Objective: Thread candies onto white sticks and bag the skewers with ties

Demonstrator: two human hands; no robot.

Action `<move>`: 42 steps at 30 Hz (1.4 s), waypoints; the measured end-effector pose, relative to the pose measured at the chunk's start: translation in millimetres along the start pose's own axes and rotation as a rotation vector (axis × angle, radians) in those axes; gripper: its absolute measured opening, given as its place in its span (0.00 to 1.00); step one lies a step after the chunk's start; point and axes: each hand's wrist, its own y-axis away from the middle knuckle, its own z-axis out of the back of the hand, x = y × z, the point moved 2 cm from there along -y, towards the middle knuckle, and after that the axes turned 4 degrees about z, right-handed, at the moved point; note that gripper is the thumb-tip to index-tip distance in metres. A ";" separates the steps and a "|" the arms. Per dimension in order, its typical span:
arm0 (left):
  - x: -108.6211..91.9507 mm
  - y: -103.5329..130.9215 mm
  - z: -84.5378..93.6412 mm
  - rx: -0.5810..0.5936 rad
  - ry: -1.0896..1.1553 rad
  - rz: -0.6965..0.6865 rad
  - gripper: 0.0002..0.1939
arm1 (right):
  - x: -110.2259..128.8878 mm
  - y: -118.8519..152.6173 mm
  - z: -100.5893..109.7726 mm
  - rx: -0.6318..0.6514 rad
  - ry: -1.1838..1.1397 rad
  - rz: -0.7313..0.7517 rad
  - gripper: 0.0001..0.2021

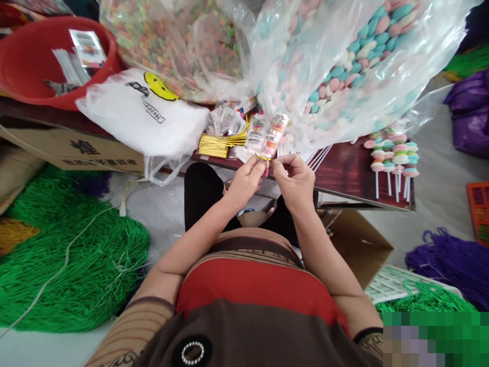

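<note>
Left hand (pixel 244 183) pinches the near end of a candy pack (pixel 274 133), which lies just beyond both hands, long axis running away from the body and leaning slightly right. Right hand (pixel 296 183) is equally near, fingertips together beside a thin yellow tie (pixel 263 157); its grip is unclear. Outward lie crinkly sachets (pixel 225 120), slim white sticks (pixel 320 159) and a filmy bag (pixel 344 76) of smooth, pebble-like sweets.

The slim clear packet (pixel 275 133), printed in dark lettering with pink-orange sweets showing inside, lies lengthwise at the desk's (pixel 357 179) near edge, its far end tilted right. A yellow tie (pixel 263 158) crosses its gathered near end, apparently bent around it, though blur obscures this.
</note>
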 end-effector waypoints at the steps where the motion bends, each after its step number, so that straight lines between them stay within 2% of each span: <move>1: 1.5 0.4 -0.7 0.013 -0.012 -0.012 0.15 | 0.8 0.5 -0.7 -0.003 0.054 0.031 0.05; 5: 6.0 0.7 -1.5 0.032 -0.021 -0.040 0.15 | 6.9 1.4 -0.5 0.001 0.161 0.121 0.05; 10: 4.5 0.1 -3.8 0.006 0.020 -0.033 0.19 | 8.1 4.0 0.3 -0.017 0.161 0.136 0.05; 12: 3.5 0.5 -5.1 0.001 0.037 -0.040 0.18 | 4.8 4.8 1.1 -0.011 0.103 0.074 0.05; 15: 2.3 2.4 -5.1 0.011 0.040 -0.079 0.16 | -3.4 4.5 2.3 0.072 -0.110 -0.139 0.09; 17: 0.4 4.6 -3.3 0.045 0.005 -0.102 0.17 | -7.7 4.0 3.3 0.149 -0.269 -0.265 0.14; 19: -3.1 7.2 -0.6 0.110 -0.054 -0.099 0.19 | -10.1 3.5 5.3 0.206 -0.367 -0.321 0.18; 25: -12.7 13.1 5.4 0.304 -0.111 0.087 0.22 | -13.9 6.6 13.5 0.329 -0.514 -0.329 0.23; 28: -11.0 15.6 3.7 0.388 -0.092 0.195 0.23 | -12.2 7.1 18.5 0.410 -0.533 -0.291 0.24; 30: -8.1 17.6 1.3 0.450 -0.060 0.259 0.22 | -8.9 5.6 22.9 0.434 -0.514 -0.259 0.29; 32: -5.1 18.9 -0.9 0.480 -0.028 0.305 0.22 | -4.7 4.0 26.8 0.467 -0.488 -0.222 0.33; 34: -2.9 19.3 -2.6 0.485 0.003 0.335 0.22 | -1.7 3.5 28.6 0.507 -0.488 -0.181 0.30; 37: -1.9 17.5 -4.4 0.450 0.055 0.341 0.23 | -3.6 4.8 27.4 0.435 -0.517 -0.163 0.20; 42: -2.9 13.0 -8.5 0.323 0.091 0.284 0.25 | -13.9 6.7 15.3 0.230 -0.515 -0.222 0.20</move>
